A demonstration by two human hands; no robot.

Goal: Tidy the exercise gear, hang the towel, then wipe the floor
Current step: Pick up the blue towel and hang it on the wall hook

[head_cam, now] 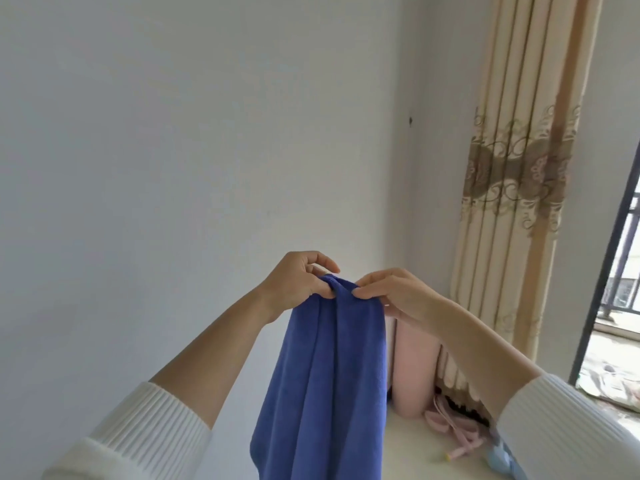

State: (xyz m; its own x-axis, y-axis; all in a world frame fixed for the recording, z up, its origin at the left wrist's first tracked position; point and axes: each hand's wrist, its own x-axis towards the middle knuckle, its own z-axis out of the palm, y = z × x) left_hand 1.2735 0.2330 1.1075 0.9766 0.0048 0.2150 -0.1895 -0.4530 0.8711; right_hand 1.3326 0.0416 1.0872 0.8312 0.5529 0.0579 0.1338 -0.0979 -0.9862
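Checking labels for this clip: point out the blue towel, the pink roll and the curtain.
blue towel (322,358), head view, on the hanging middle fold.
pink roll (414,368), head view, on its upright side.
curtain (512,168), head view, on the patterned brown band.

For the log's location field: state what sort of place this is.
Probably a room in a home: a patterned curtain hangs beside a window with railings outside, and what looks like a rolled pink mat stands by the plain white wall.
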